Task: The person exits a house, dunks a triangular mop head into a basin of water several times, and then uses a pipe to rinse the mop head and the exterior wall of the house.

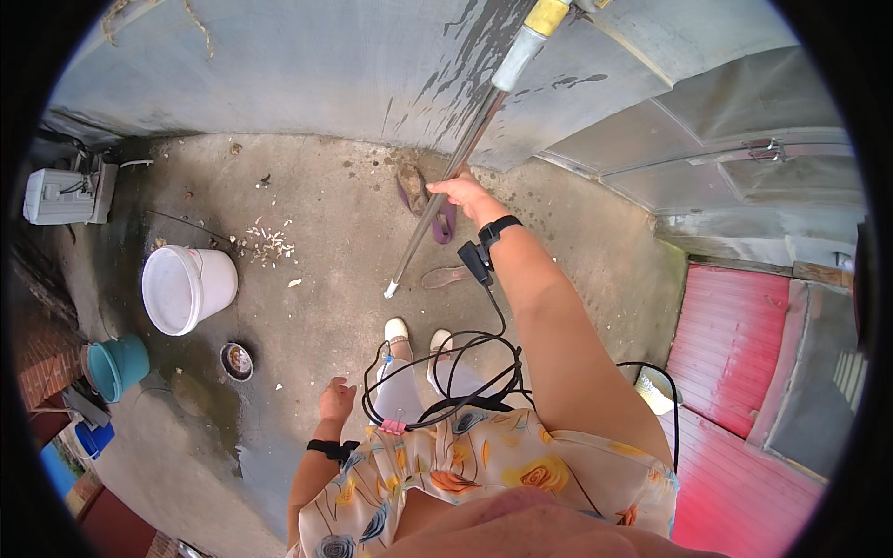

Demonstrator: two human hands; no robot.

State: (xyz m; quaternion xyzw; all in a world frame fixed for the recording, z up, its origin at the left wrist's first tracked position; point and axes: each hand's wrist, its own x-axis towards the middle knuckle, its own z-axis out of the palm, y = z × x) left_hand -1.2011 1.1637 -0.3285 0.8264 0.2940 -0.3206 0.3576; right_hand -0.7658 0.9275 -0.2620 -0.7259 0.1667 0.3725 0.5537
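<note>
My right hand (460, 190) is closed around a long metal pole (425, 230), which slants from its white tip near my shoes up to the top of the view. Toward its upper end the pole carries a pale sleeve (520, 59) and a yellow band (546, 17); what lies beyond is cut off. Below that hand, purple-strapped footwear (444, 227) and a flat sole-shaped piece (445, 277) rest on the concrete floor. My left hand (338, 400) hangs beside my left leg, its fingers loosely bent and nothing seen in it. A coiled black cable (446, 363) hangs before my waist.
On the left stand a white bucket (220, 282), a teal bucket (129, 363), a blue bucket (94, 438) and a small metal bowl (237, 361). Pale scraps (268, 243) litter the floor. A splashed grey wall (314, 70) is ahead; metal doors (732, 160) and red panels (729, 342) are right.
</note>
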